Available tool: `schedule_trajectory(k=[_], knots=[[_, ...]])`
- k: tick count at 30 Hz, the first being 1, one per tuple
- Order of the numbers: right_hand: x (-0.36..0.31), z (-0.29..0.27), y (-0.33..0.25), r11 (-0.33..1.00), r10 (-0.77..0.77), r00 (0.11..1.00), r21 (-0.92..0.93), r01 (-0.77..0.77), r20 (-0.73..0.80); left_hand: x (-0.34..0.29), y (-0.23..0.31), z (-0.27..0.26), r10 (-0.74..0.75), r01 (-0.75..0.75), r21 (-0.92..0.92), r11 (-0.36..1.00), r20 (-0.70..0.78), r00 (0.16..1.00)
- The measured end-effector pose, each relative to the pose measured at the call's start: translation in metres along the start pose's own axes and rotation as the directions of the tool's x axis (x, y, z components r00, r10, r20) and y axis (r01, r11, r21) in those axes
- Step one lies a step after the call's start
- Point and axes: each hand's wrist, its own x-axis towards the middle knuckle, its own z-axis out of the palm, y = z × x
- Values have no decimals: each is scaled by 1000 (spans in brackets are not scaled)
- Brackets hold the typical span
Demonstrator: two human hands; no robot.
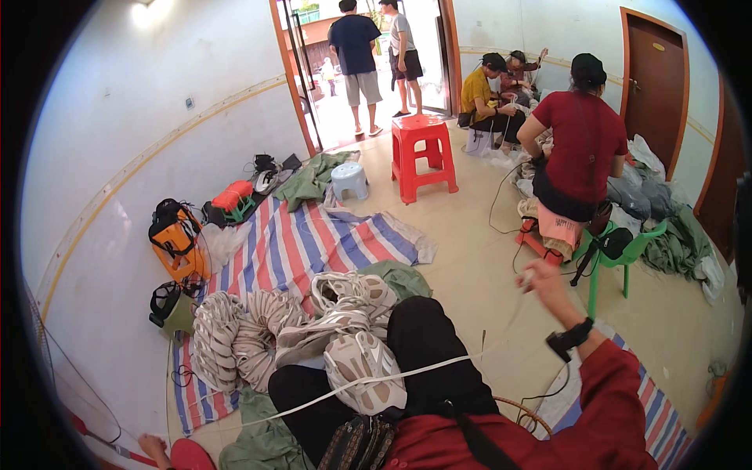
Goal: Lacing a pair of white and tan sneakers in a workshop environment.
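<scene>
A pale shoelace (368,381) stretches across my lap between my widely spread hands. My right hand (546,287), raised at the right with a dark band on its wrist, pinches one end; the lace blurs near it. My left hand (153,448) is low at the far left edge, small and partly cut off, its fingers curled at the lace's other end. A beige and white sneaker (364,371) rests toe toward me between my thighs, under the lace. More beige sneakers (345,307) lie just beyond it, beside ring-shaped bundles of stacked beige shoe parts (235,337).
A striped sheet (290,243) covers the floor ahead. Beyond are a red stool (423,157), a small pale blue stool (349,181) and an orange bag (178,243). At right, a person in red (580,149) sits near a green chair (619,251). Two people stand at the doorway.
</scene>
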Motion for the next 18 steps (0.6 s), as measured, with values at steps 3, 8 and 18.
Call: schedule_trajectory(k=[3, 8, 18], knots=[[-11, 101, -14, 975, 48, 929, 186, -124, 368, 3, 9, 14, 225, -210, -85, 974, 235, 946], [-31, 207, -36, 994, -82, 775, 111, 16, 626, -165, 104, 109, 358, -175, -336, 925, 622, 697], [-39, 271, -18, 991, -69, 817, -52, 120, 572, -415, 187, 179, 341, 174, -377, 910, 917, 206]])
